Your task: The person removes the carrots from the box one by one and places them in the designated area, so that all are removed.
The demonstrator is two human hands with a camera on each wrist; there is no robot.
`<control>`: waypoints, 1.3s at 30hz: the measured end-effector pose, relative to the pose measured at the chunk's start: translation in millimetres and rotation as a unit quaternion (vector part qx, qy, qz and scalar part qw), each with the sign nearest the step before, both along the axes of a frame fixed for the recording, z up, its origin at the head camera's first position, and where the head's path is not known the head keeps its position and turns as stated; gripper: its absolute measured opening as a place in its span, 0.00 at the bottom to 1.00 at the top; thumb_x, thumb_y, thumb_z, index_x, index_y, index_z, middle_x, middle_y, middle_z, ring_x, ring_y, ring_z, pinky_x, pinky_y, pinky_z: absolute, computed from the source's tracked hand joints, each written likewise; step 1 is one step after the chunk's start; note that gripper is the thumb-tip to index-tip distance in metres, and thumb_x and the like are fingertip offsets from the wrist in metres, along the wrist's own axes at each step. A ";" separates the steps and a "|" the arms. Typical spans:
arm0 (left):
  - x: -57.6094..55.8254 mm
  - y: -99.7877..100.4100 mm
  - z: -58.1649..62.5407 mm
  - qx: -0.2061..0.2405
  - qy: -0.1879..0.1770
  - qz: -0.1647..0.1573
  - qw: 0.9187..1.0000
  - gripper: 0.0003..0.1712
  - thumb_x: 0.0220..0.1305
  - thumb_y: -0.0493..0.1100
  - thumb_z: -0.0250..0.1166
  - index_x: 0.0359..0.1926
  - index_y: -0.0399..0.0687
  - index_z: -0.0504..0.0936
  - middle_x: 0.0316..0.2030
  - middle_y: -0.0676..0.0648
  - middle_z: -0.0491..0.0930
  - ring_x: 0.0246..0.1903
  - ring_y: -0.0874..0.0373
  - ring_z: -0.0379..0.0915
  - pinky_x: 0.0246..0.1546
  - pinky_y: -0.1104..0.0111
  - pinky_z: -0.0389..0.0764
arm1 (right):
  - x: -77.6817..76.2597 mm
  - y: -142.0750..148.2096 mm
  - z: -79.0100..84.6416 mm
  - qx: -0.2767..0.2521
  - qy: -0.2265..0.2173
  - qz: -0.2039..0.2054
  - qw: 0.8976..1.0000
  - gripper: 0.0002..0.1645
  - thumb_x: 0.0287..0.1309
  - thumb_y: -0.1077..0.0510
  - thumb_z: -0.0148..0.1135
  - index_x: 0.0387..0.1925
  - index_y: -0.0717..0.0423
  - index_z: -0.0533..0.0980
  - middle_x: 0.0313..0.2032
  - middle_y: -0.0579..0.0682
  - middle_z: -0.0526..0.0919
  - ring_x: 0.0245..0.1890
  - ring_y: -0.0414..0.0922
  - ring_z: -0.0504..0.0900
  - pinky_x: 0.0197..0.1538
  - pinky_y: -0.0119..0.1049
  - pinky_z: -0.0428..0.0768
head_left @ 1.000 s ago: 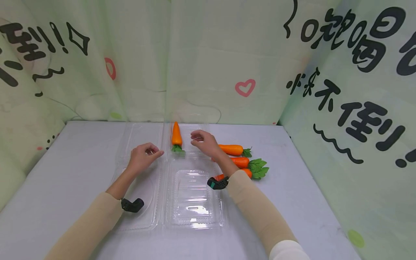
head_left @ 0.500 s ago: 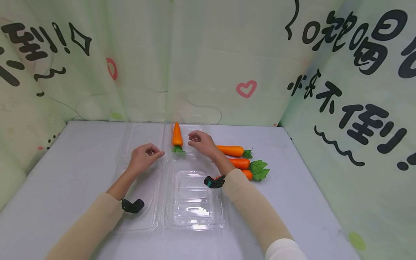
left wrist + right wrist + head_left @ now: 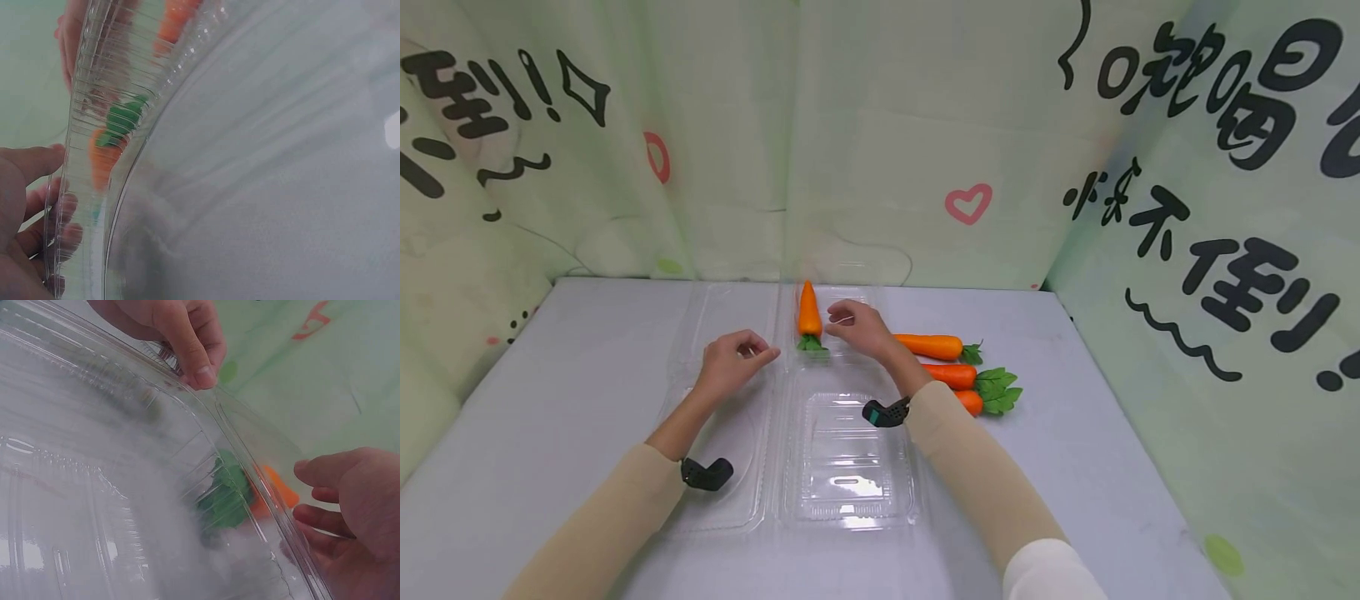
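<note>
Clear plastic clamshell packaging (image 3: 850,458) lies open across the table, its ridged tray on the right and a flatter half (image 3: 722,504) on the left. My left hand (image 3: 734,360) pinches a plastic rim, thumb on one side and fingertips showing through the plastic on the other. Close to the far part of the packaging, my right hand (image 3: 859,328) has loosely bent fingers at a rim (image 3: 275,506), with a gap between thumb and index finger. A toy carrot (image 3: 808,312) with green leaves stands between the hands at the back, tip pointing away.
To the right, an orange carrot (image 3: 934,346), a second one (image 3: 951,376) and a third (image 3: 972,402) lie side by side, partly behind the right arm. A printed curtain (image 3: 865,167) closes off the table's back and sides.
My right hand has shifted a little left, closer to the upright carrot. The left hand stays on the rim, and the carrots have not moved.
</note>
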State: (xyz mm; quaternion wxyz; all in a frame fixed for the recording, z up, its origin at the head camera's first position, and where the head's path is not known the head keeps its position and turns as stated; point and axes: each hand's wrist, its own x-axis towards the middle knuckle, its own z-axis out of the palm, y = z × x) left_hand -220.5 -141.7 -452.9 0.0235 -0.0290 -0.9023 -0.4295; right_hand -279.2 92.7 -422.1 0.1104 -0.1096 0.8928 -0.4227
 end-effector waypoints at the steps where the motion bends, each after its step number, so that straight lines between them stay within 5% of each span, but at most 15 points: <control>1: 0.1 0.0 0.1 0.000 0.000 0.000 1.000 0.15 0.61 0.52 0.67 0.35 0.44 0.81 0.33 0.44 0.79 0.36 0.52 0.69 0.34 0.69 0.69 | -0.5 -0.8 -0.1 0.001 0.001 0.002 1.000 0.25 0.64 0.54 0.60 0.60 0.60 0.71 0.55 0.55 0.80 0.56 0.51 0.79 0.59 0.41 0.77; 39: -1.8 0.2 0.2 0.001 -0.016 0.004 1.000 0.15 0.61 0.52 0.67 0.37 0.44 0.81 0.34 0.44 0.78 0.37 0.52 0.69 0.34 0.70 0.71 | -9.2 -28.7 -1.6 0.053 -0.032 -0.005 0.998 0.27 0.63 0.49 0.61 0.60 0.58 0.71 0.55 0.56 0.78 0.53 0.50 0.77 0.59 0.41 0.77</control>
